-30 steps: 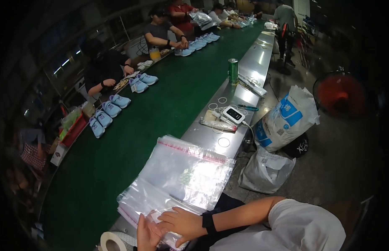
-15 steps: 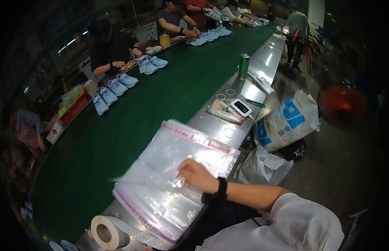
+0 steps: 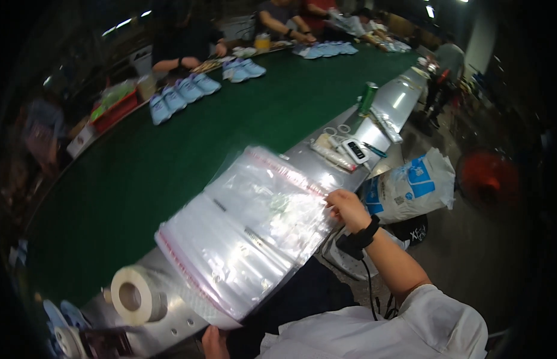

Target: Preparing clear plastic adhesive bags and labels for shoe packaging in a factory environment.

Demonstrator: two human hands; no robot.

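Bags point(image 3: 254, 233): clear plastic film, glossy, smooth, catching glare; a red strip along one edge.
Ledge point(image 3: 308, 164) under the bags: bare metal, brushed, dull sheen.
Belt point(image 3: 188, 155) beside the ledge: green, matt, even surface.
Tape roll point(image 3: 133, 294) on the ledge: pale paper-like winding, matt.
Sack point(image 3: 410, 188) beyond the ledge: woven plastic, white and blue, creased.
Can point(image 3: 368, 97) on the ledge: green metal, shiny.
Sleeve point(image 3: 410, 326): white cloth, matt.

Clear bags point(image 3: 254, 227) with red strips, green belt point(image 3: 170, 161), pale blue shoes point(image 3: 182, 93)
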